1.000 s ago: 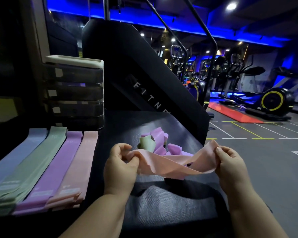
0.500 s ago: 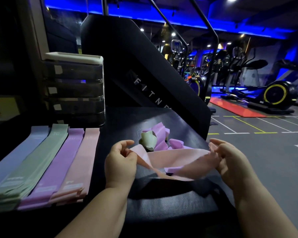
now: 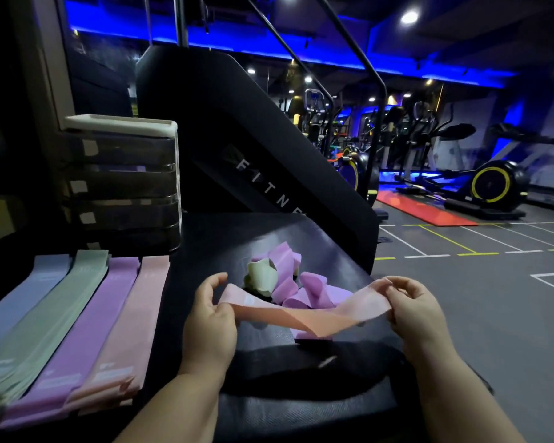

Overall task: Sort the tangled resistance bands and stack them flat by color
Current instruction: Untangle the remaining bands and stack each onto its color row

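Left hand (image 3: 210, 318) and right hand (image 3: 418, 310) pinch a pink elastic band (image 3: 304, 316) crosswise; the flat pink stack (image 3: 131, 321) lies nearer the left.

Pink band (image 3: 304, 311) matt, smooth rubbery; black tabletop (image 3: 301, 407) fine-textured, slight sheen.

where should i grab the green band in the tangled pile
Probably pinch the green band at its upturned left fold, coming from the left and above: that side stands clear, while purple bands crowd its right. The left hand and right hand hold the pink band, so free one first.
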Demonstrator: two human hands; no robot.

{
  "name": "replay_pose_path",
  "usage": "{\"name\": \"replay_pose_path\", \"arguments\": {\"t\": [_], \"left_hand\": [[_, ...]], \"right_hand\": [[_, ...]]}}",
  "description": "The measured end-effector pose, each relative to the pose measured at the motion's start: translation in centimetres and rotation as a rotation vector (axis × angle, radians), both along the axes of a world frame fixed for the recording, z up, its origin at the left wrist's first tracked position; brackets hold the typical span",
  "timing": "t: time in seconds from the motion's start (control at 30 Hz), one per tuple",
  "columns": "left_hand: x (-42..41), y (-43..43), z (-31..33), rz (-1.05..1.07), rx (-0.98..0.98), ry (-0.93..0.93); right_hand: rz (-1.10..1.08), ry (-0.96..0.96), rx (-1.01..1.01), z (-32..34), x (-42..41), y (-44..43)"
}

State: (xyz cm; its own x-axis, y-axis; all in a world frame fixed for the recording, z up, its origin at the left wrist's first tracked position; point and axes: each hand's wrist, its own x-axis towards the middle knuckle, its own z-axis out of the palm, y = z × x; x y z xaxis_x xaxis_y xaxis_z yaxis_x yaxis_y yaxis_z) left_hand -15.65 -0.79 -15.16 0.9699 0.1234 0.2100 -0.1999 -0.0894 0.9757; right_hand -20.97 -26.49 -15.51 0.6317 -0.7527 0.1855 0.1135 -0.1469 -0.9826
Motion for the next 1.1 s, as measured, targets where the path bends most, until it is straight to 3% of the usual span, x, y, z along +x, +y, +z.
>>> {"name": "replay_pose_path", "arguments": {"t": [0.17, 0.33, 0.5, 0.7, 1.1], "left_hand": [[0.2, 0.0, 0.1, -0.045, -0.096, 0.016], [-0.2, -0.1, 0.3, -0.060, -0.128, 0.062], [-0.7, -0.2, 0.7, -0.099, -0.059, 0.074], [-1.7, 1.0, 1.0, -0.158, 0.173, 0.044], [-2.2, 2.8, 2.0, -0.076, 0.175, -0.036]], "right_hand": [[-0.116, -0.026, -0.188, 0.1, -0.1, 0.0], [-0.100, -0.007, -0.218, -0.2, 0.0, -0.2], [-0.062, 0.005, -0.233, -0.2, -0.1, -0.4], [-0.077, -0.072, -0.201, 0.3, -0.3, -0.2], [0.045, -0.095, -0.179, 0.5, -0.5, 0.4]]}}
